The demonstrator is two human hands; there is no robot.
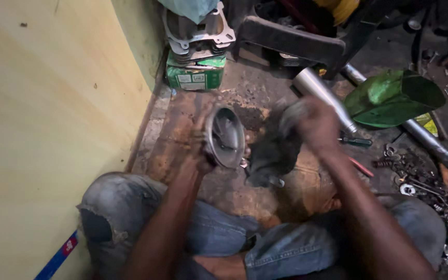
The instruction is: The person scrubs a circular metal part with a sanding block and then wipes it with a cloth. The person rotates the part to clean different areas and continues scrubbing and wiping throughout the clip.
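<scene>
Gripping a round grey metal part (pixel 225 137) by its rim, the left hand (pixel 203 142) is closed around it above the stained floor (pixel 182 119); a dark rag (pixel 273 150) is clenched in the blurred right hand (pixel 315 122) just beside it.

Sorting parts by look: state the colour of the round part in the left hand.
Dull silver-grey metal part, seen in the head view, held by the left hand.

A green and white rectangular cardboard box (pixel 195 76) sits on the floor by the yellow wall (pixel 53 114), under grey metal engine parts (pixel 198 31)
</scene>
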